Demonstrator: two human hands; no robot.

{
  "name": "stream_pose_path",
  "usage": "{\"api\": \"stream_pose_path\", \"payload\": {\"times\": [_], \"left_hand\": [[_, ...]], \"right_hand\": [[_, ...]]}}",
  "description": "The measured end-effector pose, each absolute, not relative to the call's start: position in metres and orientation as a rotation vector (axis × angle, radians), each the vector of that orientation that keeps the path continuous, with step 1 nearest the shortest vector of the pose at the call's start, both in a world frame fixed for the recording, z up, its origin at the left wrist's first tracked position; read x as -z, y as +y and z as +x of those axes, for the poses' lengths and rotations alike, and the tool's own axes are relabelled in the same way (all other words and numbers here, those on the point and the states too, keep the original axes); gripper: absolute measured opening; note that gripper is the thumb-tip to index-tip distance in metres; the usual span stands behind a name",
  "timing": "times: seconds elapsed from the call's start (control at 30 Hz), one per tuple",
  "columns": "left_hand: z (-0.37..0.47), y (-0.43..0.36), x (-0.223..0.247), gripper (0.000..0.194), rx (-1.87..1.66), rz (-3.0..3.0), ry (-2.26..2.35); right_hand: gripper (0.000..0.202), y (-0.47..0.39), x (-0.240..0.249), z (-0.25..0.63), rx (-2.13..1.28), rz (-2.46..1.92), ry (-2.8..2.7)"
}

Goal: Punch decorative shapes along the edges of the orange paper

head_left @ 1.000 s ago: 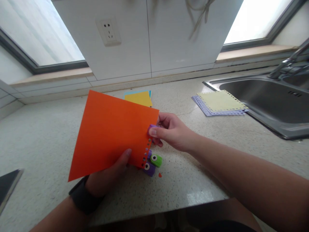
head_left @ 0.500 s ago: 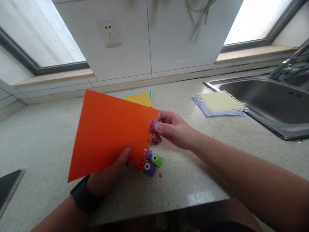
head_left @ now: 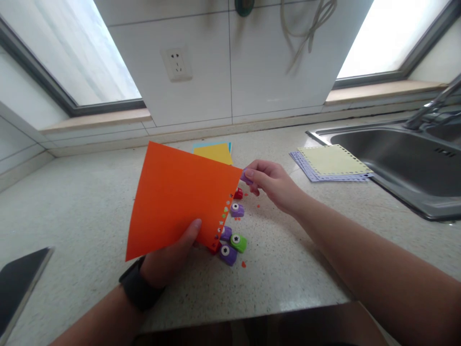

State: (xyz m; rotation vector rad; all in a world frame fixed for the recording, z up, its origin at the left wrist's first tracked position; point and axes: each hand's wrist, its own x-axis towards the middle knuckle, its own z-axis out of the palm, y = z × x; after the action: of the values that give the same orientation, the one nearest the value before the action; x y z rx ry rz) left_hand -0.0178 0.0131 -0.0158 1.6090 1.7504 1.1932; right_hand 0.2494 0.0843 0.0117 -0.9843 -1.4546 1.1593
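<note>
My left hand [head_left: 180, 245] grips an orange sheet of paper [head_left: 180, 197] by its lower edge, thumb on top and the other fingers hidden beneath. Small punched shapes run in a row along the sheet's right edge. At the upper right corner of the sheet, my right hand [head_left: 268, 180] pinches a small purple craft punch [head_left: 246, 177]. Below the sheet's right edge lie a red punch [head_left: 238, 193], a light purple punch [head_left: 237, 210], a green punch [head_left: 238, 242] and a darker purple punch [head_left: 228, 254]. Others are partly covered by the paper.
Yellow paper [head_left: 215, 153] over blue paper lies behind the orange sheet. A stack of cream paper [head_left: 334, 159] and lilac paper with punched edges sits beside the steel sink [head_left: 389, 149]. Orange paper bits [head_left: 244, 264] dot the counter. A dark flat object [head_left: 21, 283] is at left.
The punch in my right hand has moved off the row of holes to the sheet's upper right corner. More punches on the counter are uncovered. The whole view has shifted slightly.
</note>
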Motion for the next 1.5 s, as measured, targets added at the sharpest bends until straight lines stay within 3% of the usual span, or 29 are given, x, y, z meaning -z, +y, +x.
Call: {"api": "stream_pose_path", "payload": {"times": [0.27,0.67,0.87,1.23,1.5], "left_hand": [[-0.014,0.014,0.011,0.045,-1.206,1.683,1.552],[-0.016,0.026,0.019,0.038,-1.177,1.047,0.966],[-0.015,0.025,0.013,0.037,-1.167,1.019,0.976],[-0.016,0.032,0.018,0.04,-1.163,1.037,0.932],[-0.014,0.03,0.015,0.044,-1.159,1.104,0.973]], "right_hand": [[0.03,0.087,-0.014,0.253,-0.98,-1.202,-1.694],[0.028,0.081,-0.025,0.261,-0.375,-1.523,-2.419],[0.033,0.081,-0.024,0.26,-0.461,-1.487,-2.443],[0.018,0.08,-0.021,0.264,-0.711,-1.228,-2.246],[0.02,0.08,-0.025,0.263,-0.649,-1.257,-2.372]]}}
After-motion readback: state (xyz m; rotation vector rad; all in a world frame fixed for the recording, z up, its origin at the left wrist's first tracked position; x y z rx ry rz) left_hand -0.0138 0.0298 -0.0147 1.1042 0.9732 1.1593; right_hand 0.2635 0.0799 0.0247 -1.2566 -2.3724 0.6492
